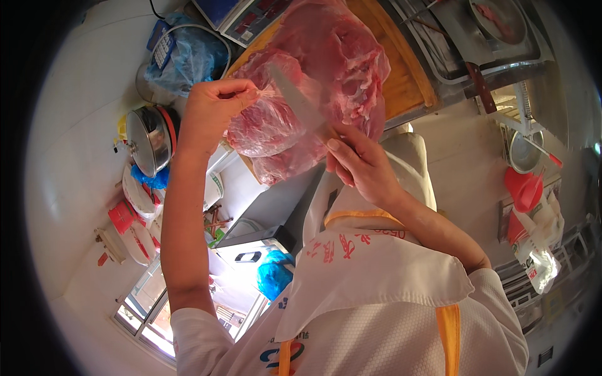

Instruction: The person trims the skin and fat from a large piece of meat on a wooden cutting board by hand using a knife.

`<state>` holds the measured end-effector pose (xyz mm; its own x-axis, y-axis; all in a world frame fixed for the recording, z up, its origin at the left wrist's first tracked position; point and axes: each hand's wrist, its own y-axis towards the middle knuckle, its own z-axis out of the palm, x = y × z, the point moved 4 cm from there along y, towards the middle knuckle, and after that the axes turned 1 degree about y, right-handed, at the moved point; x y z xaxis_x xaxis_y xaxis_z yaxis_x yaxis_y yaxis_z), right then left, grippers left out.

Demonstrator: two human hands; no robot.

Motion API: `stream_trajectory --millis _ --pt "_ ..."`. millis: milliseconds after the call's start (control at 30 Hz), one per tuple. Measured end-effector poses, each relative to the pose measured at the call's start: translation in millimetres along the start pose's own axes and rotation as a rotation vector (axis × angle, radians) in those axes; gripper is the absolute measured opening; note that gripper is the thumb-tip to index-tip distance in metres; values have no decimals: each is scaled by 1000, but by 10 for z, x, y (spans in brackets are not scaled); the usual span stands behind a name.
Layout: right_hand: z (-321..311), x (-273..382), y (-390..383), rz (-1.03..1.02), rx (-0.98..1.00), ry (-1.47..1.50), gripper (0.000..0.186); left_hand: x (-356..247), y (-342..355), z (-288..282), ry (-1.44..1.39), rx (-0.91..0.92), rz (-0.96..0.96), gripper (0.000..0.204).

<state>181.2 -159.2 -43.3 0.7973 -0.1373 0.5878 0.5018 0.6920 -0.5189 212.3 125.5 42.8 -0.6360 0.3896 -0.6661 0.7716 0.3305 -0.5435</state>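
A large slab of raw meat [351,44] lies on a wooden cutting board [411,78], its near part hanging toward me. My left hand [219,109] pinches a thin whitish membrane [266,97] at the meat's left side and pulls it taut. In my right hand [364,160] is a knife [295,97], gripped by its handle. The blade points away and to the left, over the meat close to the pinched membrane. Whether its edge touches the meat I cannot tell.
Beyond the board stands a scale [251,22]. Blue plastic bags [197,56] and a lidded pot [149,141] are at the left. On the right, another knife [481,88] lies by a metal tray and a bowl [498,22] holding some meat.
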Motion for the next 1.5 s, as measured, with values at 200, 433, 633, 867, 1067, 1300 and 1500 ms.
stream_trajectory --millis 200,433,633,867,1067,1300,1500 --pt "-253 72 -199 -398 -303 -567 33 5 166 -208 -37 79 5 20" --pt "-116 40 -399 -748 -420 -1011 35 -144 483 -146 228 153 119 17" --pt "301 -135 -367 -915 -536 -1077 40 -271 689 -67 375 254 293 17" --pt "596 -201 -286 -999 -687 -1108 39 -334 763 43 456 267 476 19" --pt "777 -170 -266 -967 -739 -1114 36 -435 646 115 536 228 526 20" --pt "893 -57 69 -971 -780 -1179 25 -462 595 137 558 191 540 18" --pt "765 -39 -105 -1005 -788 -1097 27 -807 348 225 630 73 528 15"
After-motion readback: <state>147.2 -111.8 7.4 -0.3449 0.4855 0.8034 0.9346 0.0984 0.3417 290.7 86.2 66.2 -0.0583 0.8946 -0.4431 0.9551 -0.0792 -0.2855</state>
